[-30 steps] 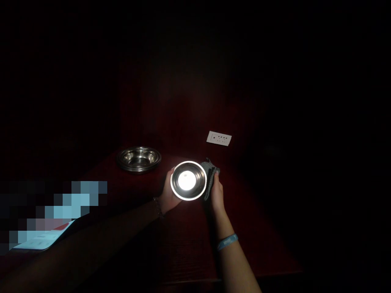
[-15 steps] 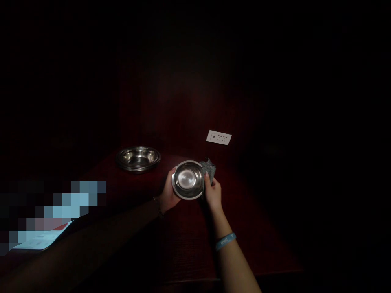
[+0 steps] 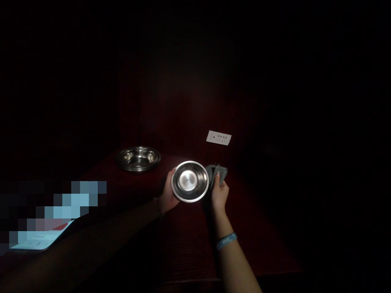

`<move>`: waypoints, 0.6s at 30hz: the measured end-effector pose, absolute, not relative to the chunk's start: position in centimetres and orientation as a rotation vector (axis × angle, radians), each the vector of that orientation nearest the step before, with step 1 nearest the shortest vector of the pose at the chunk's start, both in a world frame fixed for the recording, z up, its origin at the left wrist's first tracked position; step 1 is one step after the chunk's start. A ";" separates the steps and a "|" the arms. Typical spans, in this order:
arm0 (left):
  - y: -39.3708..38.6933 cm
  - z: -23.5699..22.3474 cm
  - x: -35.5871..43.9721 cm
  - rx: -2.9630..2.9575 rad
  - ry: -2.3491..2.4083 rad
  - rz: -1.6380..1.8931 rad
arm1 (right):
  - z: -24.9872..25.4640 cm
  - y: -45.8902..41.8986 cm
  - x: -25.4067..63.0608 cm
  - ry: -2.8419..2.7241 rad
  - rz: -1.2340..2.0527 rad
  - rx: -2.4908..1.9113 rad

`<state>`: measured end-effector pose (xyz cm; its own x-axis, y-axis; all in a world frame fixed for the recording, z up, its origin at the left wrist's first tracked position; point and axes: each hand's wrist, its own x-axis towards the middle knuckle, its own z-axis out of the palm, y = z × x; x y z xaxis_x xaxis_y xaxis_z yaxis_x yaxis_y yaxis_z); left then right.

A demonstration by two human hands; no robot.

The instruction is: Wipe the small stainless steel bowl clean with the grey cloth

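Note:
A shiny steel bowl [image 3: 188, 181] is tilted toward me above the dark red table, its inside showing. My left hand [image 3: 169, 194] grips it by the left rim, with most of the fingers hidden behind the metal. Just right of the bowl, my right hand [image 3: 220, 194] is closed on a crumpled grey cloth [image 3: 222, 172], thumb on top. A small gap parts this hand from the bowl's rim; part of the cloth hangs close to the rim, and I cannot tell if they touch.
Stacked steel bowls [image 3: 139, 158] stand at the back left of the dark red table [image 3: 189, 252]. A white socket plate [image 3: 218, 137] is on the wall behind. At the lower left glows a screen [image 3: 39, 240], partly pixelated. Deep shadow surrounds everything else.
My right hand has moved right with the cloth, off the bowl's right rim. The bowl has turned slightly, and its whole rim now shows. My left hand keeps its hold.

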<state>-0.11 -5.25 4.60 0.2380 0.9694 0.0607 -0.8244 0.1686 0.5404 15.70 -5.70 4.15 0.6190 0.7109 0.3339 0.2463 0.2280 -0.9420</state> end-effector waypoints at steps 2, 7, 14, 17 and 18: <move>-5.2 4.5 0.0 0.489 0.299 1.350 | 4.3 -5.8 15.7 -0.887 0.349 -1.325; -5.1 4.5 0.0 0.488 0.262 1.345 | 4.7 -5.9 15.1 -0.881 0.332 -1.283; -4.9 4.4 0.0 0.512 0.253 1.356 | 5.5 -6.6 14.6 -1.024 0.129 -1.234; -4.6 4.1 0.2 0.531 0.260 1.340 | 5.5 -7.1 14.7 -1.188 -0.109 -1.239; -4.5 4.1 0.2 0.533 0.266 1.328 | 5.5 -7.2 14.7 -1.249 -0.163 -1.243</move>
<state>0.21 -4.49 4.06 0.2340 0.9655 0.1139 -0.8471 0.1450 0.5113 14.73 -7.24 5.49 0.3937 0.5032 0.7693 0.6835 0.3993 -0.6110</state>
